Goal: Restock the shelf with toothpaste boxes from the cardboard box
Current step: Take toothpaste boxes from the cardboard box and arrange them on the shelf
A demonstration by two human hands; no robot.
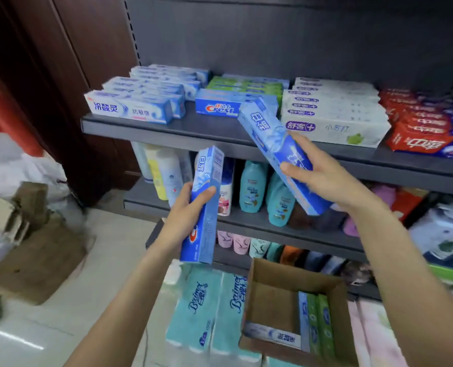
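1. Right hand (323,176) is gripping a blue toothpaste box (281,152), fingers wrapped around its lower half; the box is tilting up-left, top end reaching over the front edge of the top shelf (151,132), just in front of the Crest stack (220,107).
2. Left hand (191,207) is clutching a second blue box (205,205), thumb pressing across the front face, box standing nearly upright, in the air below the top shelf and in front of the shelf of bottles.
3. Cardboard box (278,276) is sitting open at lower right, on a pack of teal tissue rolls (204,308); a few toothpaste boxes are remaining inside: green ones (323,324) standing along the right wall and a white-blue one (275,336) lying at the near edge.
4. Top shelf is holding rows of toothpaste: white-blue boxes (130,108) at left, the Crest stack with green boxes behind it in the middle, white boxes (334,120) to the right, red boxes (426,136) at far right.
5. Shelf below is holding teal bottles (253,186) and pale bottles (161,170).
6. Flattened cardboard (40,258) is lying on the floor at left.
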